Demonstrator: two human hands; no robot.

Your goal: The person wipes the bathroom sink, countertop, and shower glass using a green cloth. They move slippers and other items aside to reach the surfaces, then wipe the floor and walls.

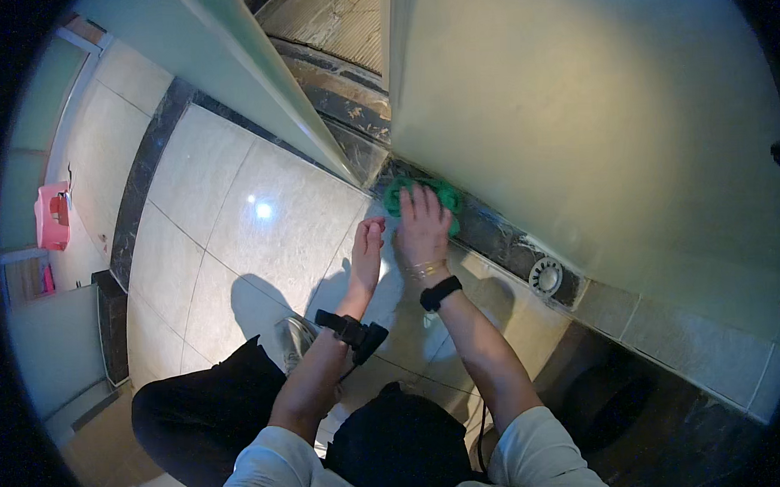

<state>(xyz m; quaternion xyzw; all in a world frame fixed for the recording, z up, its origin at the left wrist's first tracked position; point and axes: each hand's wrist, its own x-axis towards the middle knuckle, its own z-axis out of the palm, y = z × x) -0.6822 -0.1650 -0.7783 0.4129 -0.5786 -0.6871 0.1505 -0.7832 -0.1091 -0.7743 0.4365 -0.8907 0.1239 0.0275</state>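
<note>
My right hand (423, 229), a black band and thin bracelets at its wrist, presses down on a crumpled green cloth (449, 195). Part of the cloth is hidden under the fingers. It lies on a dark marble strip (486, 222) at the foot of a frosted glass panel (553, 122). Just left of the cloth, my left hand (367, 251) hovers over the pale floor tiles with nothing in it, fingers loosely curled. A black strapped device (352, 333) sits on the left forearm.
A round metal drain cover (546, 277) is set in the marble strip at right. The edge of a glass door (295, 111) stands ajar at upper left of the hands. Far left, a pink plastic basin (54, 216) holds things. My shoe (295, 340) rests on the tiles.
</note>
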